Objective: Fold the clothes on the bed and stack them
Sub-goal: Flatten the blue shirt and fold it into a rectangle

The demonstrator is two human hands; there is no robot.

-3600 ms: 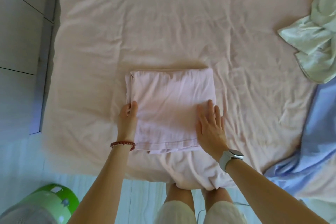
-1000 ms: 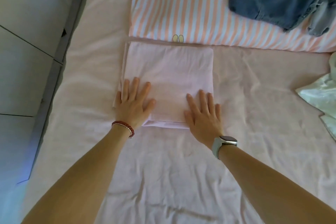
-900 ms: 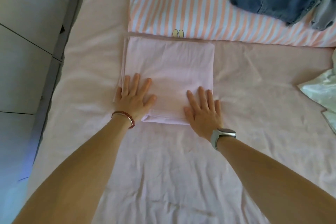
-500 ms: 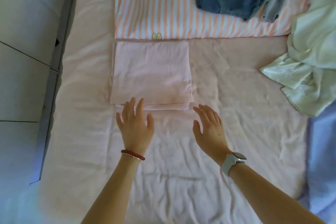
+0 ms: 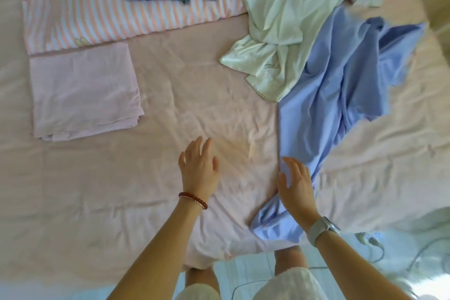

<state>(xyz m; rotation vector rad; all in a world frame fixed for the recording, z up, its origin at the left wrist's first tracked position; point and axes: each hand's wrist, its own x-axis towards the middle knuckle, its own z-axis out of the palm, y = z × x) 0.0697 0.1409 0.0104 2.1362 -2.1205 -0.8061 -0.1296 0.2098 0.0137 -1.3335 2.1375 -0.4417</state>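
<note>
From the head camera, the folded pink cloth (image 5: 82,95) lay alone at the far left of the bed (image 5: 194,105), just below the striped pillow (image 5: 121,17); both hands had left it half a second earlier. The left hand (image 5: 198,168) hovered with fingers spread, holding nothing. The right hand (image 5: 295,185), fingers loose and empty, hung over the crumpled blue garment (image 5: 341,85), probably next for folding, beside the pale green one (image 5: 280,27).
</note>
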